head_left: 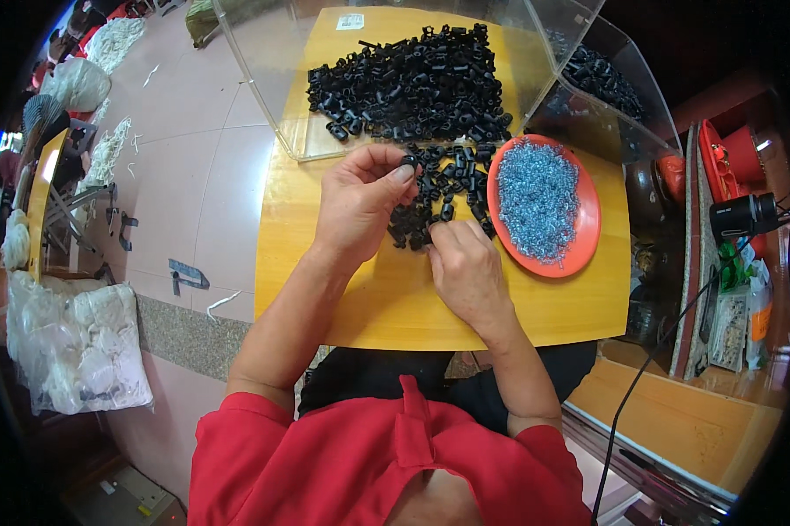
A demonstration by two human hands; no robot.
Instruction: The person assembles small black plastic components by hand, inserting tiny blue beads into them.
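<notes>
My left hand (360, 202) pinches one small black plastic piece (408, 161) between thumb and fingertips, above the yellow wooden board (395, 298). Right beside it, my right hand (465, 263) rests on the board with its fingertips closed at the near edge of a loose pile of black plastic pieces (452, 180); whether it grips one is hidden by the fingers. A bigger heap of the same black pieces (412, 83) lies farther back under a clear plastic cover (263, 79). An orange plate (583, 241) with a heap of small blue-grey metal parts (535, 197) sits to the right.
A second clear bin with black pieces (601, 79) stands at the back right. Red containers (736, 158) and a small black camera (745, 215) are on a shelf to the right. White bags of fluffy material (70, 342) lie on the tiled floor at left.
</notes>
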